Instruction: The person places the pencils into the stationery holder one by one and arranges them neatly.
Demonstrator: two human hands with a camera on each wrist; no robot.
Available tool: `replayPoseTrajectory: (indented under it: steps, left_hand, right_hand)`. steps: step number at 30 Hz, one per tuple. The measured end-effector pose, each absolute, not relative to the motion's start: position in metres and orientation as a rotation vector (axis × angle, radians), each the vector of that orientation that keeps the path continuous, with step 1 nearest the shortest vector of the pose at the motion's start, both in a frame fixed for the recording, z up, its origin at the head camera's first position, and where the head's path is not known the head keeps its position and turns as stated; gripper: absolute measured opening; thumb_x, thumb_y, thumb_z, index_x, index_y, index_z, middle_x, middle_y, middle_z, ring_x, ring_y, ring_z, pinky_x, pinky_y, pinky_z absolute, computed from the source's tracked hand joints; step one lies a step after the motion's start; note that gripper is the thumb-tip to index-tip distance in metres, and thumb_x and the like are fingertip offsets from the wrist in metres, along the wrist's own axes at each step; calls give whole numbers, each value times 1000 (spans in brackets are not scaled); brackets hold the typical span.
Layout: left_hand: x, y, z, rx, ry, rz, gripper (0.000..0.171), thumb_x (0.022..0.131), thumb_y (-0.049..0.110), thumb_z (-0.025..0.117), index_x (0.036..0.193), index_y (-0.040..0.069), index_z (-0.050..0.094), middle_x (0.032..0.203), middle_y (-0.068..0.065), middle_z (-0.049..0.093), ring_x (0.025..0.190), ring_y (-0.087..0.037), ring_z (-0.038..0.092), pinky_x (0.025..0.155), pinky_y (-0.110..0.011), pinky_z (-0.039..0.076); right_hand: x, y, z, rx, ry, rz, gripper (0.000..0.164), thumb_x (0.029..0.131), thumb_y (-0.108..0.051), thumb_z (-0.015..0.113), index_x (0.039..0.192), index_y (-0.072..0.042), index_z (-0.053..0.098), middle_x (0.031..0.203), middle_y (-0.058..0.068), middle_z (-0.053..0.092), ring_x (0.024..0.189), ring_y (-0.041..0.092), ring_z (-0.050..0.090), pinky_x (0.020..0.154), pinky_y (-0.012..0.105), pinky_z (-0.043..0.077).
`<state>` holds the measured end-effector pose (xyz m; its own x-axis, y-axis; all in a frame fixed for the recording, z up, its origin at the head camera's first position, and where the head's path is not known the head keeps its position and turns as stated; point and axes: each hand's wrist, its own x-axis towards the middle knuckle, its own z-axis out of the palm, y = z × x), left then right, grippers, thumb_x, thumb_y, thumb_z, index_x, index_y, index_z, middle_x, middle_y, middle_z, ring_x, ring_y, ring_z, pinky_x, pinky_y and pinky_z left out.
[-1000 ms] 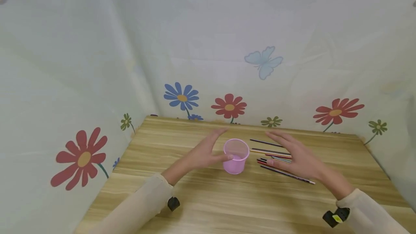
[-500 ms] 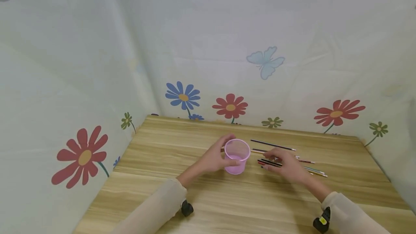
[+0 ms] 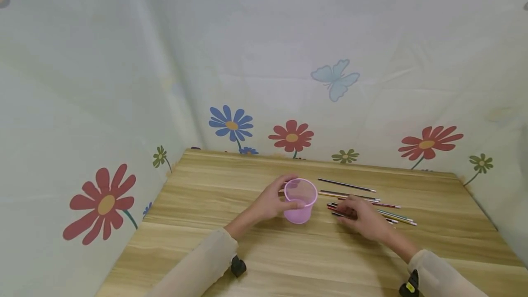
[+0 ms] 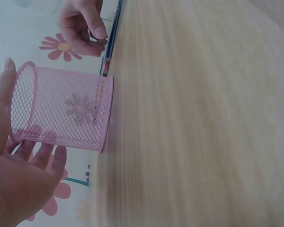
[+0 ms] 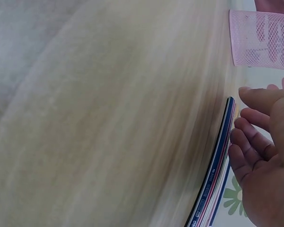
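A pink mesh pen holder [image 3: 298, 217] stands upright on the wood-grain table. My left hand [image 3: 269, 203] holds it from the left, thumb on the near side and fingers round the far side; in the left wrist view the fingers lie along the mesh of the pen holder [image 4: 68, 109]. To the right lie several pencils [image 3: 398, 217], roughly side by side. Over their left ends is my right hand [image 3: 367, 219], fingers bent and thumb low. In the right wrist view the fingertips hover close beside the pencils [image 5: 209, 184], with none visibly lifted.
One dark pencil [image 3: 346, 185] lies apart, behind the others. A pale cloth printed with flowers and a butterfly [image 3: 336, 79] hangs at the table's back and sides. Bare wood of the table [image 3: 313, 260] stretches in front of both hands.
My left hand has moved right and closed round the pen holder. My right hand has come down and left onto the pencils, its fingers bending. The pen holder stays in place.
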<state>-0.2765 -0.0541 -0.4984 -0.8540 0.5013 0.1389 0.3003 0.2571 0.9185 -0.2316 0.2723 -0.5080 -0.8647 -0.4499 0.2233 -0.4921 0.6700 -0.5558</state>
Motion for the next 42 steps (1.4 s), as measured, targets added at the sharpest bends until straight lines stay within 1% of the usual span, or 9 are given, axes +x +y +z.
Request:
replayPoseTrajectory:
  steps: [5, 8, 11, 17, 19, 24, 32, 40, 42]
  left_hand:
    - [-278, -54, -500, 772, 2354, 1608, 85, 88, 36, 89, 159, 22, 45, 153, 0, 52, 134, -30, 58, 108, -43, 53]
    - [-277, -53, -501, 782, 2355, 1612, 84, 89, 35, 89, 159, 22, 45, 153, 0, 52, 134, -31, 58, 108, -43, 53]
    - [-275, -51, -501, 784, 2369, 1615, 82, 89, 34, 88, 158, 25, 45, 153, 0, 52, 134, -32, 58, 108, -44, 52]
    - [-274, -50, -500, 792, 2374, 1603, 85, 90, 31, 87, 161, 21, 41, 157, -2, 49, 136, -29, 57, 111, -43, 50]
    - [-274, -50, -500, 802, 2372, 1602, 86, 91, 29, 87, 162, 17, 40, 158, -4, 48, 136, -29, 56, 112, -43, 49]
    - [-274, -51, -500, 812, 2368, 1609, 86, 92, 28, 86, 162, 13, 38, 158, -5, 48, 136, -30, 56, 112, -45, 49]
    - [-273, -52, -502, 802, 2348, 1625, 85, 92, 28, 86, 162, 16, 39, 157, -5, 49, 137, -33, 56, 112, -47, 49]
    - [-273, -53, -502, 782, 2354, 1613, 85, 91, 30, 86, 161, 21, 40, 156, -1, 49, 135, -28, 56, 109, -43, 51]
    - [-273, -52, -501, 787, 2351, 1620, 84, 91, 31, 86, 161, 21, 40, 156, -2, 49, 135, -29, 56, 109, -44, 51]
  right_hand:
    - [-230, 272, -511, 840, -2786, 902, 17, 92, -12, 84, 107, -11, 76, 100, -2, 65, 85, 12, 62, 71, 31, 54]
    - [-229, 272, -513, 879, -2752, 883, 18, 92, -11, 84, 108, -11, 76, 102, -1, 65, 85, 12, 62, 71, 31, 55]
    - [-229, 271, -514, 902, -2728, 871, 18, 92, -10, 84, 108, -11, 76, 102, -1, 65, 85, 12, 63, 72, 31, 55]
    - [-228, 268, -511, 976, -2750, 847, 14, 93, -11, 83, 106, -12, 77, 98, -3, 64, 84, 11, 61, 70, 30, 54]
    - [-227, 267, -510, 996, -2769, 842, 13, 93, -13, 83, 104, -14, 76, 98, -6, 63, 84, 9, 60, 71, 29, 53]
    - [-226, 263, -511, 1024, -2779, 815, 14, 91, -11, 84, 96, -19, 74, 94, -9, 60, 84, 7, 57, 72, 28, 50]
    - [-225, 257, -518, 1073, -2728, 883, 20, 90, -2, 82, 91, -17, 69, 88, -8, 54, 79, 6, 53, 66, 22, 48]
    - [-222, 254, -519, 1053, -2741, 876, 19, 91, -1, 80, 93, -15, 68, 90, -8, 54, 80, 7, 54, 66, 22, 49]
    - [-222, 254, -519, 1046, -2747, 879, 19, 91, -2, 80, 93, -16, 67, 90, -8, 55, 81, 7, 55, 67, 22, 49]
